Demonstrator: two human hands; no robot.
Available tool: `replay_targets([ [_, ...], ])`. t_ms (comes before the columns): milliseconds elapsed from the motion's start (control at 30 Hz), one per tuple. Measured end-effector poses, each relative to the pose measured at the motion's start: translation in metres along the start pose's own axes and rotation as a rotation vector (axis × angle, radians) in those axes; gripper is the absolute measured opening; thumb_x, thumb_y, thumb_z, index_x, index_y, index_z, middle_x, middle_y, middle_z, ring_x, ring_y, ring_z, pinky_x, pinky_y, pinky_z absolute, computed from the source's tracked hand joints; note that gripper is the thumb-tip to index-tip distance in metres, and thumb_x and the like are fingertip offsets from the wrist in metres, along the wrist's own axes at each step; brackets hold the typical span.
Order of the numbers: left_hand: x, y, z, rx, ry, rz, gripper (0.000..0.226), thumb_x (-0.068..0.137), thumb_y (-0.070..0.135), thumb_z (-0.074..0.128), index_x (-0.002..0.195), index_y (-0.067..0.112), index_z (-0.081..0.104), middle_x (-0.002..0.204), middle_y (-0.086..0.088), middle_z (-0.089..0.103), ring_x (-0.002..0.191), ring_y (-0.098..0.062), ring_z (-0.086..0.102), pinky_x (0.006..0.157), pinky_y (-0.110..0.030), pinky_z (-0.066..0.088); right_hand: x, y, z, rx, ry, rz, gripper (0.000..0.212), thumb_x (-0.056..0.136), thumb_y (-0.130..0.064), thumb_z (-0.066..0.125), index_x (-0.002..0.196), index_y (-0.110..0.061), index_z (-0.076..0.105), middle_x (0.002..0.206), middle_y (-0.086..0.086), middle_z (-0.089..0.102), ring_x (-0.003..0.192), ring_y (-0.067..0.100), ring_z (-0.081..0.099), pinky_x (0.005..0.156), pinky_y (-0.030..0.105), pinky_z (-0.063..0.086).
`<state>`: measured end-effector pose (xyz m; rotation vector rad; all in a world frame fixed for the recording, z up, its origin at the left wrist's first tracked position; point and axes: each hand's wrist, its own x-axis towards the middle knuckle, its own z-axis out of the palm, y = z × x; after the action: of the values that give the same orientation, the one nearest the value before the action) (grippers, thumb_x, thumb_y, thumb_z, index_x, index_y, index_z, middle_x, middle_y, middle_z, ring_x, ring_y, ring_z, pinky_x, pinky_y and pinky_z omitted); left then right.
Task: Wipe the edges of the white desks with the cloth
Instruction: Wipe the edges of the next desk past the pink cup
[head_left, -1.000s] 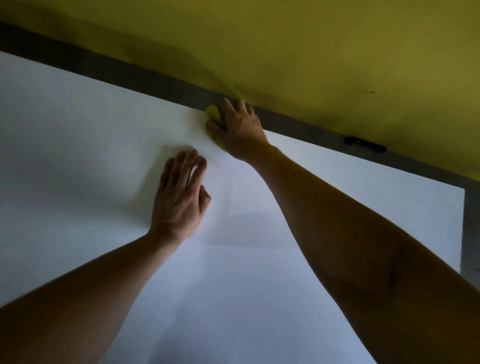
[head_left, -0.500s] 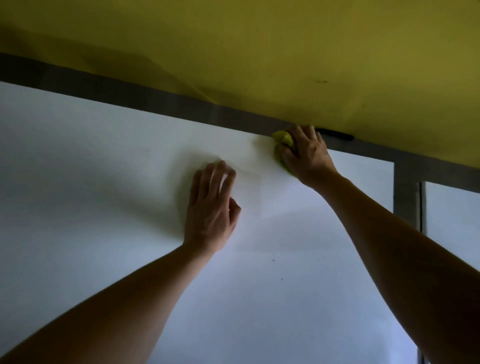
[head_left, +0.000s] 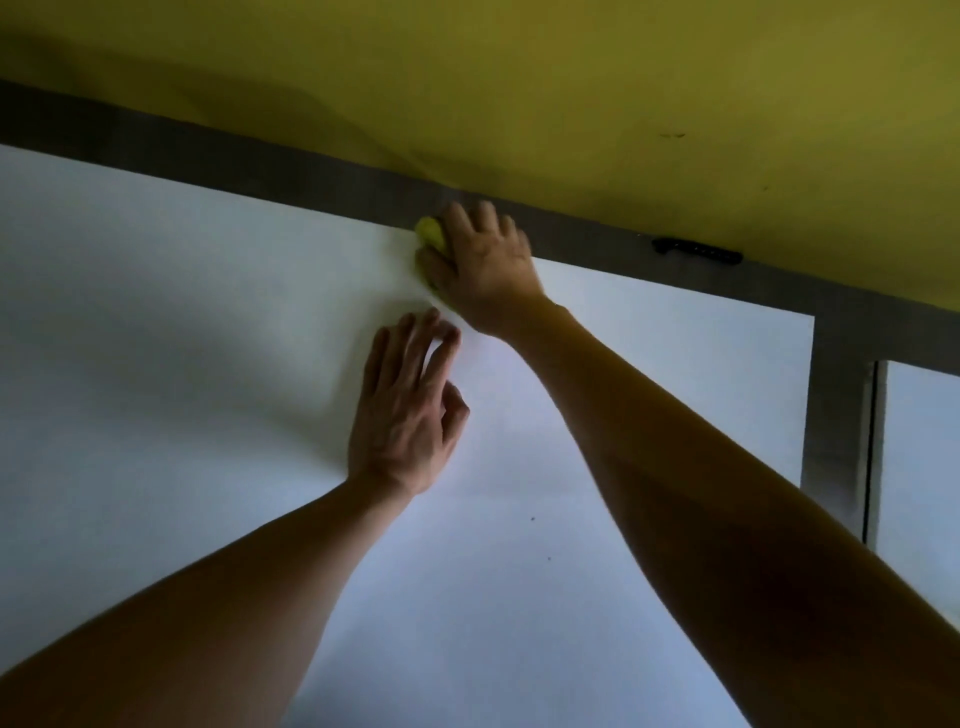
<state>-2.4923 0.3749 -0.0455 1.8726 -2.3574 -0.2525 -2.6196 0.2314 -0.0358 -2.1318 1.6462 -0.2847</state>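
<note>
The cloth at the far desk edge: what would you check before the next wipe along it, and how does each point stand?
1. Cloth under the right hand: ok.
2. Cloth at the far edge of the white desk: ok.
3. Left hand flat on the desk, bracing: ok.
4. Black object on the grey strip, to the right: not ok.
5. Edge already clean: cannot tell.

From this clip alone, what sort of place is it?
Probably an office or classroom: a plain white desk against a yellow wall, a second white desk alongside, grey gaps between. The right hand presses a yellow cloth.
</note>
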Motion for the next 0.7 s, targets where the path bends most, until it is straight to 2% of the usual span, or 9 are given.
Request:
replay_targets([
  [167,0.001,0.001,-0.001,-0.033,0.066,0.016,0.056,0.098,0.022,0.040,0.152,0.007,0.047,0.163,-0.019,0.037,0.153,-0.040,0.030,0.126,-0.056,0.022,-0.062,0.097,-0.043,-0.021,0.064,0.099,0.054,0.094,-0.061,0.035,0.128,-0.022,0.050,0.114,0.014,0.051,0.103,0.035,0.051,0.089,0.045,0.042],
  [300,0.003,0.004,-0.002,-0.038,0.067,-0.010,0.056,0.097,0.023,0.038,0.151,0.008,0.047,0.164,-0.018,0.036,0.154,-0.039,0.029,0.127,-0.055,0.020,-0.078,0.121,-0.057,-0.016,0.068,0.160,0.055,0.093,-0.060,0.034,0.126,-0.018,0.050,0.112,0.016,0.050,0.101,0.037,0.050,0.089,0.045,0.040],
  [433,0.004,0.003,-0.001,-0.043,0.075,-0.008,0.056,0.097,0.022,0.041,0.151,0.008,0.046,0.163,-0.018,0.037,0.154,-0.039,0.029,0.128,-0.055,0.019,-0.052,0.084,-0.039,-0.046,0.050,0.153,0.056,0.095,-0.058,0.035,0.127,-0.015,0.050,0.117,0.018,0.050,0.107,0.037,0.049,0.092,0.044,0.037],
  [567,0.003,0.002,0.001,-0.029,0.062,-0.011,0.059,0.097,0.022,0.047,0.154,0.008,0.043,0.164,-0.017,0.037,0.154,-0.038,0.029,0.129,-0.053,0.017,0.000,0.009,-0.005,-0.027,-0.019,0.050,0.051,0.100,-0.053,0.041,0.138,-0.019,0.044,0.128,0.016,0.049,0.117,0.035,0.048,0.098,0.044,0.037],
  [700,0.002,0.003,0.002,-0.001,0.099,0.008,0.057,0.099,0.024,0.039,0.152,0.006,0.045,0.161,-0.018,0.041,0.152,-0.037,0.033,0.128,-0.053,0.020,0.017,-0.016,0.002,0.014,-0.027,-0.044,0.050,0.100,-0.052,0.041,0.141,-0.023,0.042,0.127,0.012,0.050,0.116,0.034,0.051,0.098,0.042,0.038],
])
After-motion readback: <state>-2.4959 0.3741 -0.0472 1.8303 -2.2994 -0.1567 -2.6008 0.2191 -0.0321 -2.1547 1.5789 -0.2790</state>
